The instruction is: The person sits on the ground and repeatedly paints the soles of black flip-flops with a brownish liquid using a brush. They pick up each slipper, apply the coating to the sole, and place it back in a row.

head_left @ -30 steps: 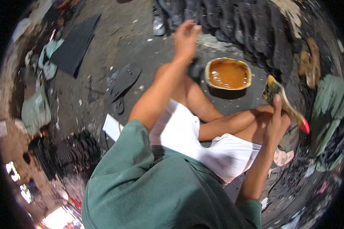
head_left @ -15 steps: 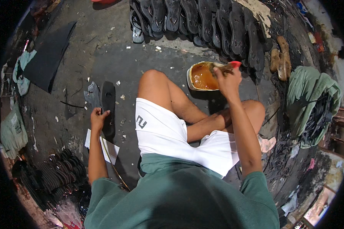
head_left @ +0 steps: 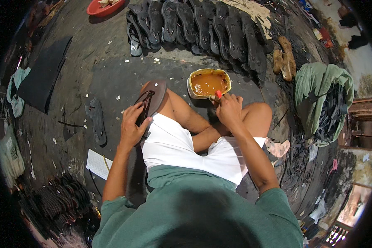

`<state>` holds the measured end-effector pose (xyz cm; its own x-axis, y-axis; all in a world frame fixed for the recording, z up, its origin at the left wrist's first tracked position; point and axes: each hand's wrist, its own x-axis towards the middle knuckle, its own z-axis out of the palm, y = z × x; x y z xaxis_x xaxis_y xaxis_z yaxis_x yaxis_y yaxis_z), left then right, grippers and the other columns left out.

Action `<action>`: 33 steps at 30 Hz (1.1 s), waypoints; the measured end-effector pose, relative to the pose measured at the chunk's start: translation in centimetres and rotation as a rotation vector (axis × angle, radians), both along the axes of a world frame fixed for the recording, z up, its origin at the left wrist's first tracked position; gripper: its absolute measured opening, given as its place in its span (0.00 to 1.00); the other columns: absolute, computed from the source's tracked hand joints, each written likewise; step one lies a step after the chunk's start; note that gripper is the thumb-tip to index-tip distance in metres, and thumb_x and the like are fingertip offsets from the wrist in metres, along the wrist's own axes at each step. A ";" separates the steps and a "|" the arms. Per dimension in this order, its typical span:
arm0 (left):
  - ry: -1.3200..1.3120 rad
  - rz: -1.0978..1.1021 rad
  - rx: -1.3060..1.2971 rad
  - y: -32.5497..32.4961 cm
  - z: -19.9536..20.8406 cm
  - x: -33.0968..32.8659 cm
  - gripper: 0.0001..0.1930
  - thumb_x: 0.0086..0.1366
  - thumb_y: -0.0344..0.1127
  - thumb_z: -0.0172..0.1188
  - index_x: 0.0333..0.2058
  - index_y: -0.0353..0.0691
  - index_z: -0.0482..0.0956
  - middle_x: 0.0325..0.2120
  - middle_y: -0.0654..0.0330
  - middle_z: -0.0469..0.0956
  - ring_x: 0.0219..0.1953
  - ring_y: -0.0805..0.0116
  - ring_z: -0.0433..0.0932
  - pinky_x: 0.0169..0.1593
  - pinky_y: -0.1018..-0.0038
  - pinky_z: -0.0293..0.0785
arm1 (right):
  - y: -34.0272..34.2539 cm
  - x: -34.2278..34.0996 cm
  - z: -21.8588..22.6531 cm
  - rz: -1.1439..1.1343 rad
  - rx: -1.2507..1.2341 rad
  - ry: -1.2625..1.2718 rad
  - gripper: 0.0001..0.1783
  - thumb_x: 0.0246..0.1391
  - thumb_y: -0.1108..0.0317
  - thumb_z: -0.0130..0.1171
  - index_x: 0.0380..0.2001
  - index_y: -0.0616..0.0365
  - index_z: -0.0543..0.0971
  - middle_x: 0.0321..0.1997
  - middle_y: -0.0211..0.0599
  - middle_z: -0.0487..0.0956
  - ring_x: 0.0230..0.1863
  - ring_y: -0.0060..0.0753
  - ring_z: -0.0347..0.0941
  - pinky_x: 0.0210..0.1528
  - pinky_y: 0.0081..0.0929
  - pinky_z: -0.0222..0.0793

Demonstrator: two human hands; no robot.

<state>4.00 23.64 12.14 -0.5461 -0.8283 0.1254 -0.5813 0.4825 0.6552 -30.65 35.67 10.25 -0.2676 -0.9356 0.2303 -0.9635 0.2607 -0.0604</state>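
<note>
The left hand is clamped on a brown sandal, fingers wrapped over its strap side, and holds it tilted against the raised left knee. The sandal's toe end points away from the body, above the knee. The right hand is closed around a tool with a red handle; only the red tip shows above the fingers, and the working end is hidden. That hand sits just beside the near rim of a bowl of orange-brown glue, which stands on the floor in front of the crossed legs.

Beyond the bowl a long row of dark soles lies overlapping on the ground, curving off to the right. Two brown soles lie past its right end. A single dark sole lies on the floor to the left of the left hand, well apart from it. A white sheet lies near the left elbow. A green sack full of dark straps slumps at the right. A red dish sits at the far left top.
</note>
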 end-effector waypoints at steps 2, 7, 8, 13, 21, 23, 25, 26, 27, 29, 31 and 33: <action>-0.027 -0.084 -0.050 -1.0 -0.5 -0.4 0.26 0.61 0.41 0.63 0.56 0.36 0.73 0.58 0.50 0.70 0.63 0.47 0.63 0.65 0.60 0.58 | 0.0 -0.6 0.1 -0.057 -0.024 0.037 0.14 0.47 0.64 0.61 0.40 0.50 0.82 0.34 0.34 0.76 0.38 0.40 0.72 0.44 0.43 0.57; 0.097 -0.083 0.054 -1.2 -1.4 -0.5 0.24 0.72 0.43 0.49 0.60 0.35 0.69 0.62 0.49 0.66 0.66 0.52 0.61 0.66 0.61 0.55 | -0.9 -1.6 3.7 -0.319 0.199 -0.531 0.20 0.54 0.57 0.60 0.47 0.56 0.81 0.41 0.41 0.81 0.42 0.39 0.76 0.49 0.36 0.63; 0.213 -0.004 0.157 -1.1 -1.3 -0.6 0.23 0.72 0.43 0.48 0.60 0.36 0.70 0.62 0.50 0.66 0.65 0.54 0.63 0.66 0.63 0.57 | -0.9 -2.2 4.9 -0.425 0.273 -0.809 0.22 0.55 0.56 0.60 0.48 0.58 0.80 0.42 0.42 0.82 0.44 0.38 0.77 0.50 0.34 0.65; 0.897 0.240 0.868 -0.1 1.5 -2.6 0.25 0.73 0.50 0.43 0.58 0.38 0.71 0.50 0.57 0.76 0.47 0.68 0.77 0.50 0.72 0.72 | -1.3 -3.0 15.5 -0.163 -0.573 -1.551 0.22 0.61 0.54 0.57 0.51 0.60 0.77 0.47 0.30 0.80 0.46 0.22 0.75 0.52 0.26 0.67; 1.397 -0.250 1.531 3.2 5.4 -12.8 0.28 0.73 0.56 0.41 0.58 0.38 0.68 0.45 0.53 0.78 0.41 0.64 0.81 0.42 0.69 0.80 | -0.8 0.8 23.5 -0.048 -0.751 -1.449 0.21 0.62 0.59 0.58 0.47 0.68 0.77 0.45 0.36 0.80 0.45 0.23 0.76 0.53 0.24 0.69; 1.405 -0.295 1.561 4.2 7.6 -14.5 0.28 0.73 0.56 0.39 0.60 0.41 0.65 0.44 0.53 0.78 0.35 0.65 0.81 0.35 0.70 0.80 | -0.6 3.0 22.7 -0.092 -0.700 -1.459 0.22 0.60 0.56 0.60 0.46 0.67 0.79 0.44 0.34 0.81 0.45 0.19 0.74 0.53 0.21 0.66; 1.309 -0.067 1.326 6.0 11.9 -16.8 0.28 0.74 0.55 0.38 0.65 0.46 0.56 0.45 0.55 0.76 0.32 0.69 0.80 0.29 0.72 0.79 | -1.2 3.4 17.2 -0.070 -0.670 -1.210 0.23 0.59 0.56 0.61 0.43 0.69 0.81 0.37 0.40 0.83 0.39 0.21 0.75 0.43 0.25 0.70; 1.246 -0.145 1.273 5.9 11.8 -16.8 0.29 0.74 0.54 0.38 0.66 0.46 0.54 0.45 0.56 0.75 0.34 0.69 0.79 0.32 0.72 0.79 | -1.2 3.7 16.9 -0.146 -0.696 -1.236 0.22 0.60 0.57 0.60 0.39 0.71 0.82 0.33 0.41 0.83 0.36 0.21 0.75 0.40 0.27 0.70; 1.183 -0.221 1.219 5.7 11.5 -16.2 0.29 0.74 0.53 0.39 0.67 0.46 0.51 0.46 0.56 0.74 0.36 0.70 0.79 0.35 0.72 0.79 | -1.5 3.6 16.9 -0.124 -0.794 -1.193 0.22 0.60 0.57 0.60 0.38 0.71 0.82 0.32 0.42 0.83 0.33 0.25 0.75 0.39 0.29 0.70; 1.040 -0.281 1.144 5.9 10.4 -15.0 0.28 0.75 0.51 0.39 0.67 0.45 0.51 0.49 0.57 0.74 0.44 0.70 0.78 0.47 0.72 0.77 | -2.1 2.6 17.4 -0.120 -0.851 -1.015 0.20 0.59 0.57 0.59 0.37 0.68 0.82 0.30 0.44 0.83 0.29 0.33 0.77 0.36 0.32 0.70; 0.932 -0.254 1.104 6.5 10.5 -14.1 0.27 0.75 0.50 0.38 0.67 0.44 0.53 0.50 0.57 0.73 0.46 0.68 0.78 0.48 0.72 0.77 | -2.4 1.6 19.0 -0.012 -0.861 -0.923 0.14 0.57 0.58 0.61 0.39 0.58 0.83 0.31 0.41 0.82 0.30 0.42 0.74 0.35 0.36 0.68; 0.987 -0.245 1.157 6.3 11.2 -14.0 0.26 0.75 0.49 0.37 0.66 0.43 0.55 0.51 0.56 0.73 0.48 0.67 0.78 0.50 0.72 0.77 | -2.1 1.5 20.3 0.410 -0.739 -0.405 0.13 0.55 0.59 0.63 0.40 0.53 0.83 0.32 0.37 0.80 0.31 0.38 0.72 0.33 0.34 0.65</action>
